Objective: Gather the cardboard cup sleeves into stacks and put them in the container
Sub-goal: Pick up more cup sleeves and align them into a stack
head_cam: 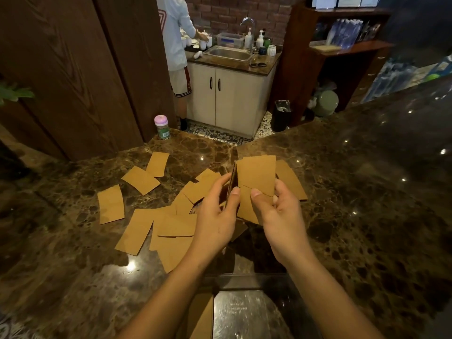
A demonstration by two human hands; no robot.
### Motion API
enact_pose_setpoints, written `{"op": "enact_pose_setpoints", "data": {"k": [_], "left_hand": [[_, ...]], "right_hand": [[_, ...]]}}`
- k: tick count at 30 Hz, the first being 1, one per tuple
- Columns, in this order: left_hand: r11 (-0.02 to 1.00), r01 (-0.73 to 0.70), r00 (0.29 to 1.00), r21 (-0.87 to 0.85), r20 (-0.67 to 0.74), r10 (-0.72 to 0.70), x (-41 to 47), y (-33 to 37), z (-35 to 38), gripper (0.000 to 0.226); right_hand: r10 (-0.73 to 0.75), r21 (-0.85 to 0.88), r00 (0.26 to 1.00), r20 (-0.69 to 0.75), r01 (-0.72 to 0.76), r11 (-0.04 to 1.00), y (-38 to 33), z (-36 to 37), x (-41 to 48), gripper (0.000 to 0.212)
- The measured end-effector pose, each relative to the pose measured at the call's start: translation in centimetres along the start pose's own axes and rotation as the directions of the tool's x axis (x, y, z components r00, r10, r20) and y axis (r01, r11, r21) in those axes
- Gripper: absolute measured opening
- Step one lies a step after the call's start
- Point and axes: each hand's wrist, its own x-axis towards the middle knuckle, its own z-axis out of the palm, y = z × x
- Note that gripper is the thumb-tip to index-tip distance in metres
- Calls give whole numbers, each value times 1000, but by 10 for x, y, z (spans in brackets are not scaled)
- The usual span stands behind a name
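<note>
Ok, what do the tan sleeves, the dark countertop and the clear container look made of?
The flat tan cup sleeves: matte cardboard, no glare. The dark brown veined countertop: polished stone, probably marble; sharp light reflections. The clear rectangular container: likely plastic; see-through, glossy walls.

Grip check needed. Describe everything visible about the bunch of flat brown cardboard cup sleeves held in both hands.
The bunch of flat brown cardboard cup sleeves is plain, matte tan card with gently curved ends. It is held upright above the dark marble counter, loosely fanned, top edges uneven, broad faces toward the camera; its left portion turns edge-on, showing dark layers. The left hand and right hand pinch its lower part, thumbs in front. The count cannot be told.
</note>
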Motion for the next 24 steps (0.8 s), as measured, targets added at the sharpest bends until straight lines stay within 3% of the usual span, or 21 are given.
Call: {"op": "enact_pose_setpoints", "data": {"k": [3,6,9,15,24], "left_hand": [[969,107,993,-223,63,-95,1,2,2,27],[851,219,976,-477,118,-185,0,5,-3,26],[755,238,970,-612,113,-214,1,8,-12,25],[724,192,977,-663,60,-204,2,16,-15,28],[784,153,986,-601,36,-165,-1,17,-12,26]], "right_hand": [[48,77,999,25,-50,996,-1,3,1,31],[80,152,996,30,-84,985,0,0,4,31],[110,254,992,55,-120,960,-1,-9,7,31],[140,327,987,81,-159,932,-3,-16,7,32],[144,289,981,128,-176,941,-6,-6,0,28]]}}
